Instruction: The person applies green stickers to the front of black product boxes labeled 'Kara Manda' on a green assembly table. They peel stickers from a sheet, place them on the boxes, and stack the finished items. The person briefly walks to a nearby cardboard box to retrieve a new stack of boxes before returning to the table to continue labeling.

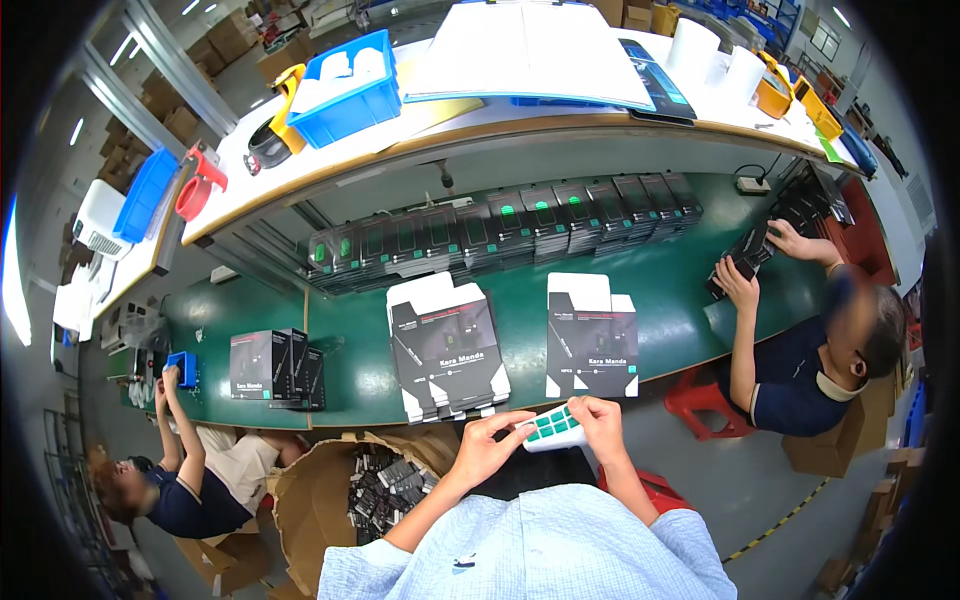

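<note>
In front of my body, close to the table's near edge, I hold a white sheet of green stickers (555, 429) with both hands. My left hand (484, 450) pinches its left end between thumb and fingers. At the upper right end, my right hand (601, 430) is closed on the same sheet. Just beyond my hands lies a stack of flat black-and-white box blanks (445, 350). To its right is another flat box blank (592, 345) with white flaps; whether more lie under it I cannot tell.
Stacked dark boxes (545, 218) line the back of the green table (345, 385) below a shelf (420, 140). Several dark boxes (262, 365) stand at left. A large carton (300, 505) of small packages sits beside me. Co-workers sit at left (200, 490) and right (800, 370).
</note>
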The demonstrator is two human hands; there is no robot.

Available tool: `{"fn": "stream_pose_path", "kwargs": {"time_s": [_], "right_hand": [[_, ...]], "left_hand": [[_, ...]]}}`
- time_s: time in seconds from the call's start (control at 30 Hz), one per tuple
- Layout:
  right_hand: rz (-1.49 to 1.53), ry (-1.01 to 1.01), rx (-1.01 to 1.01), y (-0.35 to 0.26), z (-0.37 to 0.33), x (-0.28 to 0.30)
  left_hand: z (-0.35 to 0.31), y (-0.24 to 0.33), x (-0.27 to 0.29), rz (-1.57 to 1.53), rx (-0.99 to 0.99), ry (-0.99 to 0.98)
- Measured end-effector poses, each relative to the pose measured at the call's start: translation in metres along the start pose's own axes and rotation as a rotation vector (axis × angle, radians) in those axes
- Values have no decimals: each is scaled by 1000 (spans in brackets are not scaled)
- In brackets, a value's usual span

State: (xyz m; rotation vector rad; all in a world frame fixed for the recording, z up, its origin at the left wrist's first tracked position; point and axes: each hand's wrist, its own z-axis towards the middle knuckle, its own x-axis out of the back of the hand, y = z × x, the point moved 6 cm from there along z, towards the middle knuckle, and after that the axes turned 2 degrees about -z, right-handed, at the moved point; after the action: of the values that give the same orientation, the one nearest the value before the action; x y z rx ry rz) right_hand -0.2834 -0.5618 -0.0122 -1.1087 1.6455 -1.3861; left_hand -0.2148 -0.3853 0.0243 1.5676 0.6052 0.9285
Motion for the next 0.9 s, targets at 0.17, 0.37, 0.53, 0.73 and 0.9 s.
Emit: {"fn": "stream_pose_path", "kwargs": {"time_s": [0.17,0.37,0.53,0.73,0.9], "right_hand": [[228,-90,38,-11,1,-19],[9,-216,-54,-6,-3,-26],[-72,-126,-18,-14,-4,-32],[-215,-152,221,-29,-6,-40],[-307,-110,229,-29,-11,-47]], "left_hand": [[-2,-15,4,-181,113,11],[-2,-24,15,-194,153,-127],[-5,-21,24,-206,216,-121],[-4,-6,33,33,33,-56],[-7,-1,36,308,-63,19]]}}
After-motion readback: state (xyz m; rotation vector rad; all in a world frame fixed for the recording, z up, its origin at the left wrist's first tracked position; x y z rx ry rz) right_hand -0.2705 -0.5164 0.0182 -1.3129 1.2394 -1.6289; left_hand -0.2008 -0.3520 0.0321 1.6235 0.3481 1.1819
